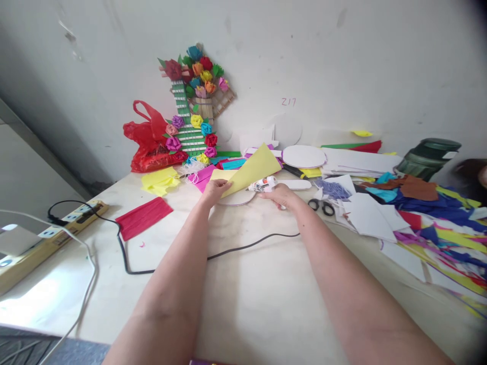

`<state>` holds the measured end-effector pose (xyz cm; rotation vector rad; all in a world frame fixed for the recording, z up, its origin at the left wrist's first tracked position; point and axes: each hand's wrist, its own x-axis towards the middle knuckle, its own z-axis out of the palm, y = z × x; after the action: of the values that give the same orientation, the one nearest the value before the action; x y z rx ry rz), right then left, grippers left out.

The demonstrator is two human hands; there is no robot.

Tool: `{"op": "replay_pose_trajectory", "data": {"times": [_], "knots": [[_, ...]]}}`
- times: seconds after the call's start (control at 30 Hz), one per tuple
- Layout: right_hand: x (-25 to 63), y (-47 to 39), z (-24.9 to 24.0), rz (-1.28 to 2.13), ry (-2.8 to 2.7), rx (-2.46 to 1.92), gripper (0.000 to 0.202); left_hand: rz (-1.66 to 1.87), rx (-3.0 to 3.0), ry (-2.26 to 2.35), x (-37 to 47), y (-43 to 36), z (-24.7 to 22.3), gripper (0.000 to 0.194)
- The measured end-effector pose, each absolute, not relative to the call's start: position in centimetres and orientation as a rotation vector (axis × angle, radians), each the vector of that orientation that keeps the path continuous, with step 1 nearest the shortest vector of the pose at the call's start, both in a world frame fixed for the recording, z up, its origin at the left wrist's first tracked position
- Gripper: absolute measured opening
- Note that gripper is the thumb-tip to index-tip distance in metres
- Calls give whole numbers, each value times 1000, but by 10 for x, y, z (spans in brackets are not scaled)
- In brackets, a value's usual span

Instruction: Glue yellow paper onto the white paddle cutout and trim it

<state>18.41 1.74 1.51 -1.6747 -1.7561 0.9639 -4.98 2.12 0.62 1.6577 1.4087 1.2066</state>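
Observation:
My left hand (216,192) pinches the edge of a sheet of yellow paper (255,168), whose far corner is lifted up. Under the paper lies a white rounded cardboard piece (238,197), partly covered. My right hand (282,195) is closed around a white glue gun (264,184), its nozzle pointing left towards the paper and the cardboard. From the right hand's side a black cord (247,245) runs left across the table, passing beneath my left forearm. Whether the nozzle touches the cardboard, I cannot tell.
A power strip (57,238) lies at the left; a red paper piece (144,218) is nearer. Paper flowers (201,76) and a red bag (152,142) stand by the wall. Scissors (321,207), paper scraps (441,243) and a dark green jar (428,158) are at the right.

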Motion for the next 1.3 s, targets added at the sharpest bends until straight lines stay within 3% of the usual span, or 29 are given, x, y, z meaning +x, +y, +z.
{"op": "replay_pose_trajectory", "data": {"times": [0.37,0.83,1.3], "knots": [[184,17,19,899,-1716,-1753,31,1210,1679,1383,-51,24,3,37],[179,7,25,1212,-1758,-1425,25,1207,1661,1388,-53,25,2,36],[143,-1,21,1022,-1898,-1457,34,1262,1690,1492,-55,32,-5,38]]}}
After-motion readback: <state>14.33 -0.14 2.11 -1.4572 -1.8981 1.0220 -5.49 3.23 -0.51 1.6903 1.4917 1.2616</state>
